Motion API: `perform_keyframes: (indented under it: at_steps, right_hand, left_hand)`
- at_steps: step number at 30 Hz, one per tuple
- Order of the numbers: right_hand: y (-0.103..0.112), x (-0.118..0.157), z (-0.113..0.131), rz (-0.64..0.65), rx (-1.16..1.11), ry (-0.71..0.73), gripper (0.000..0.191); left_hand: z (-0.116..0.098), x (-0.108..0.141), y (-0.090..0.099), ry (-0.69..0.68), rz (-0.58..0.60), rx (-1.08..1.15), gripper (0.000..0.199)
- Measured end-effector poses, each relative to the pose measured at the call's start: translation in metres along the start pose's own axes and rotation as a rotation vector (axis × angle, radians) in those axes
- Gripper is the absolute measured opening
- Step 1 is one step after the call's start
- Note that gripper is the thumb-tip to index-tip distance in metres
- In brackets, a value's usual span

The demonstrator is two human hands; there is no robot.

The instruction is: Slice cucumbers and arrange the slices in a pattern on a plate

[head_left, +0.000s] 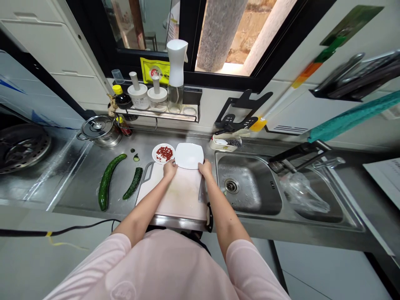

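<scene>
A white square plate [189, 155] is at the far edge of the pale cutting board [175, 198], gripped at its two near corners. My left hand [170, 168] closes on the left corner and my right hand [205, 167] on the right one. Just left of the plate is a small white dish [163, 153] of chopped red pieces. A knife [209, 216] lies along the board's right side, its black handle toward me. Left of the board are a long cucumber [108, 181] and a shorter cucumber piece [133, 183].
The steel sink [250, 183] is on the right, with a clear plastic bag [304, 193] in its second basin. A lidded pot [100, 130] stands at the back left. Jars and an oil sprayer [176, 79] fill a wall rack. Cucumber scraps [136, 157] lie nearby.
</scene>
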State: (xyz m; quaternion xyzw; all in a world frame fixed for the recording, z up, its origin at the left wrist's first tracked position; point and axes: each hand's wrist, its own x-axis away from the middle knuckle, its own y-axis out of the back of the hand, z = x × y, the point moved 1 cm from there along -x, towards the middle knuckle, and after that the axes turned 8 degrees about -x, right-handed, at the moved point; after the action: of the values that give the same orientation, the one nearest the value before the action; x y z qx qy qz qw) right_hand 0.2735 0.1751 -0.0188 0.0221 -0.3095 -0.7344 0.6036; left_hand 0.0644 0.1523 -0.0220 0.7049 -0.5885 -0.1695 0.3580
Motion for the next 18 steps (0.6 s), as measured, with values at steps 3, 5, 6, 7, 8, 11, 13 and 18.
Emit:
perform_keyframes:
  at_steps: [3,5,6,7,8,11,13,18]
  right_hand:
    - [0.008,0.014,0.003,-0.168,0.162,0.041,0.048]
    - [0.015,0.029,0.001,-0.227,0.273,0.115,0.045]
    - [0.018,0.037,-0.001,-0.225,0.293,0.144,0.043]
    - [0.022,0.046,-0.005,-0.221,0.302,0.169,0.041]
    - [0.026,0.056,-0.011,-0.221,0.301,0.188,0.040]
    - [0.035,0.087,-0.032,-0.216,0.301,0.202,0.035]
    - [0.039,0.108,-0.048,-0.189,0.330,0.209,0.036]
    - [0.047,0.149,-0.075,-0.152,0.457,0.100,0.042]
  left_hand:
    - [0.001,0.006,0.009,0.007,-0.018,0.037,0.036]
    - [0.006,0.013,0.016,0.008,-0.041,0.086,0.037]
    - [0.009,0.016,0.020,0.011,-0.053,0.113,0.037]
    - [0.013,0.019,0.024,0.018,-0.068,0.138,0.036]
    - [0.017,0.022,0.028,0.025,-0.088,0.159,0.035]
    - [0.030,0.031,0.041,0.044,-0.180,0.185,0.034]
    - [0.037,0.037,0.051,0.045,-0.249,0.161,0.034]
    - [0.049,0.055,0.081,0.016,-0.433,-0.157,0.029]
